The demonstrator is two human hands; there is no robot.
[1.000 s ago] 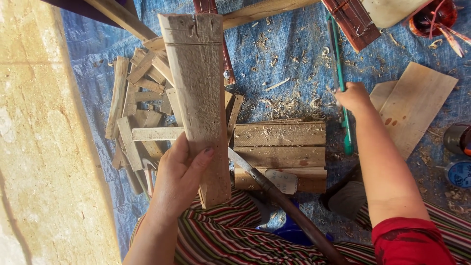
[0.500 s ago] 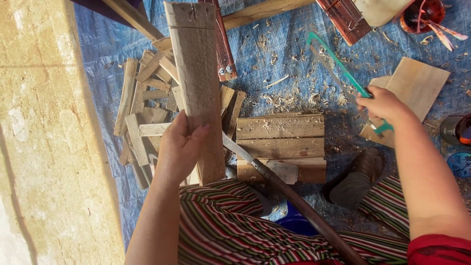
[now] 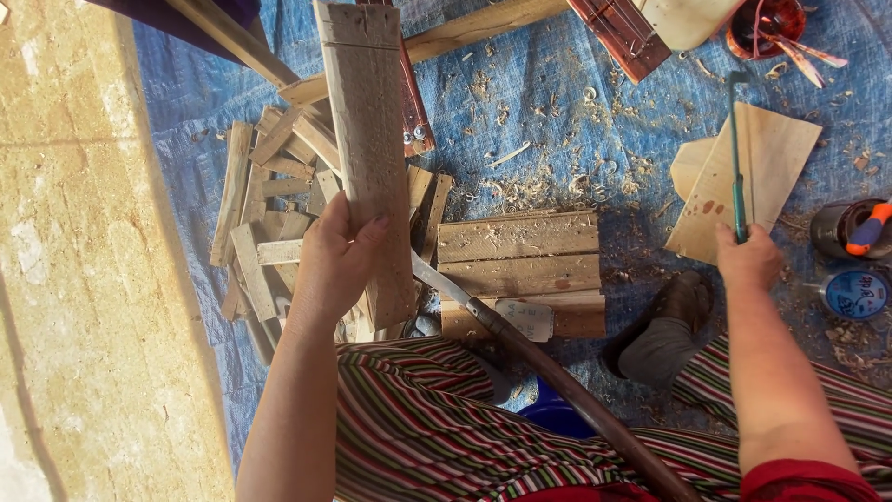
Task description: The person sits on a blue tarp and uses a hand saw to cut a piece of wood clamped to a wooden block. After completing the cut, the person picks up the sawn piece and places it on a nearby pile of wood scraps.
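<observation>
1. Now your left hand [image 3: 334, 265] is closed around the lower edge of a long weathered plank [image 3: 370, 149], thumb across its face, holding it up lengthwise above the blue tarp [image 3: 557, 121] that covers the floor.
2. Your right hand [image 3: 748, 256] is clenched on the handle of a slim green-handled saw [image 3: 737, 158], whose blade points away from you over a pale plywood sheet [image 3: 753, 177] near the tarp's right edge.
3. Under and to the left of the plank lies a loose pile of short wood offcuts [image 3: 269, 214], close to the tarp's left edge where the bare sandy floor [image 3: 84, 279] begins.
4. Just right of the plank sits a low block of stacked slats [image 3: 520, 265], with curled shavings [image 3: 539, 177] scattered beyond it.
5. A long dark-handled blade [image 3: 520, 349] rests slanted across your striped lap [image 3: 437, 428], its tip near the plank's lower end.
6. At the tarp's right edge stand a dark jar [image 3: 841, 228] and a blue round lid [image 3: 855, 293], well apart from the plank.
</observation>
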